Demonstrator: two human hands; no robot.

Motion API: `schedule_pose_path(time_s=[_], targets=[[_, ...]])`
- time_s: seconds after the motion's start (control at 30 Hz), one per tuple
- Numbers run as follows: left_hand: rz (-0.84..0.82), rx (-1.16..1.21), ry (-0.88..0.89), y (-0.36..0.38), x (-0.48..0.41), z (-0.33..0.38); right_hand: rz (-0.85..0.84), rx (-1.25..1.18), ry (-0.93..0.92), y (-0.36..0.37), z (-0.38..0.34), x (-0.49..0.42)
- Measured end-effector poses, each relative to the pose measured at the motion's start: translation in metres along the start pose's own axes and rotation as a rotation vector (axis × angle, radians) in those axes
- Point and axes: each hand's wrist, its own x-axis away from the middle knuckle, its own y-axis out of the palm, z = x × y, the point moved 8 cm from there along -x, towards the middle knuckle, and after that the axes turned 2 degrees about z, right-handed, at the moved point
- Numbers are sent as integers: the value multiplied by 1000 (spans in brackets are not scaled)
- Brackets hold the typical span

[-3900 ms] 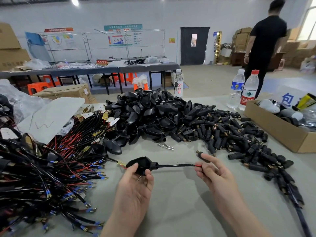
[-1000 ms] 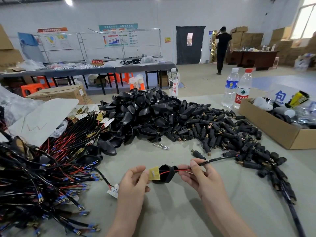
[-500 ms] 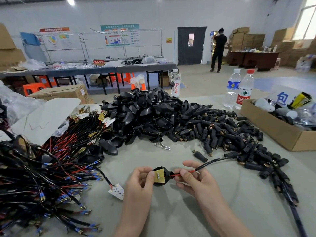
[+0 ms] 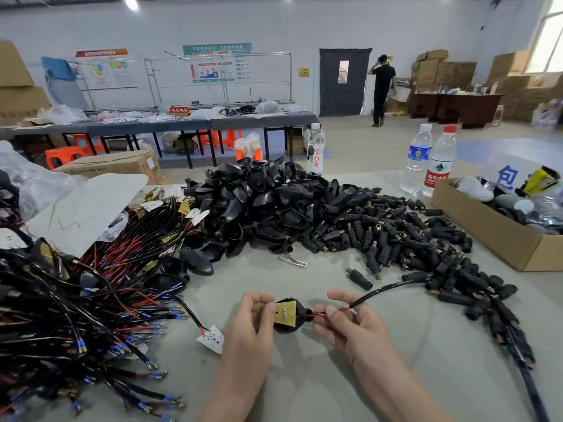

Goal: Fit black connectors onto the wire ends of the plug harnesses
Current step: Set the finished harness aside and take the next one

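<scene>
Our left hand (image 4: pixel 249 327) pinches the black plug (image 4: pixel 301 318) with its fingers (image 4: pixel 259 303), just above the gray surface (image 4: pixel 304 376). Our right hand (image 4: pixel 350 327) pinches the red wire (image 4: pixel 316 314) that comes out of the plug. The pile of black connectors (image 4: pixel 396 239) lies farther back on the surface.

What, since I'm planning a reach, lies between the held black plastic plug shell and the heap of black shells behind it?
In the head view: bare grey tabletop and one small silver metal clip.
</scene>
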Motion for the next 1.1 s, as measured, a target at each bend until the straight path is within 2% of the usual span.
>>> schedule_pose_path(time_s=[0.2,0.3,0.4,0.53,0.67,1.0,1.1], targets=[[-15,80,-31,2,3,2,18,-103,-2,0,-6,0],[-103,197,-90,11,6,7,22,-164,1,0,-10,1],[-159,206,-115,18,10,10,13,-170,0,0,-12,2],[-43,212,-114,11,8,10,11,-161,-3,0,-14,4],[-89,343,-172,11,7,7,17,-154,-4,-1,-14,3],[32,294,-176,5,6,4,30,-45,-27,-2,-12,2],[80,343,-195,1,7,3,22,-39,-22,-2,-9,2]])
